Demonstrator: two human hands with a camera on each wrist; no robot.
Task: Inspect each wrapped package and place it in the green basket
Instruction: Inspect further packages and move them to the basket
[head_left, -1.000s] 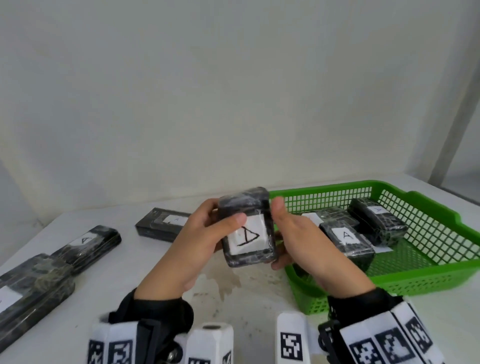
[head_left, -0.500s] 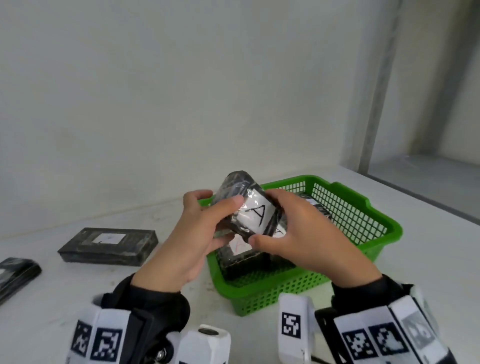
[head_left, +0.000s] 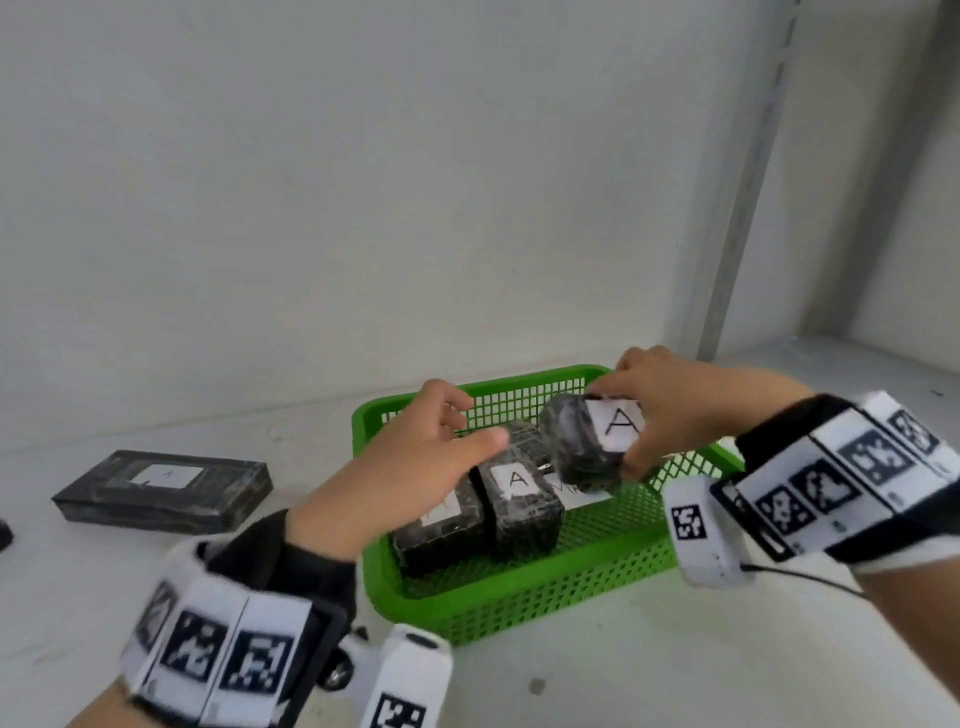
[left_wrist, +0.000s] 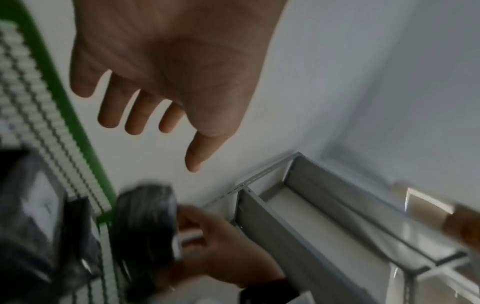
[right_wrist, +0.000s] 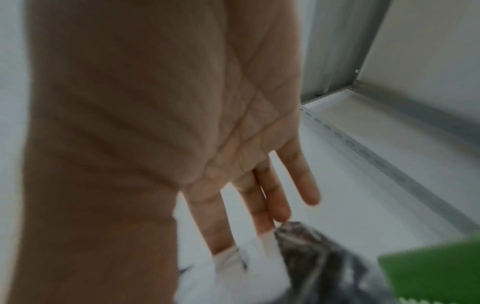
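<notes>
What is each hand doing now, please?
Left hand: open, holds nothing.
Right hand: grips a package over the basket.

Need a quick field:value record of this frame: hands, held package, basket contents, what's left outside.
left hand: over the basket's near-left part, fingers relaxed, holds nothing
right hand: grips the held package between thumb and fingers
held package: dark wrap, white label marked A, above the basket's right half, not yet set down
green basket: at least two wrapped packages side by side inside, labels up
outside basket: flat wrapped package on the table, left of the basket
</notes>
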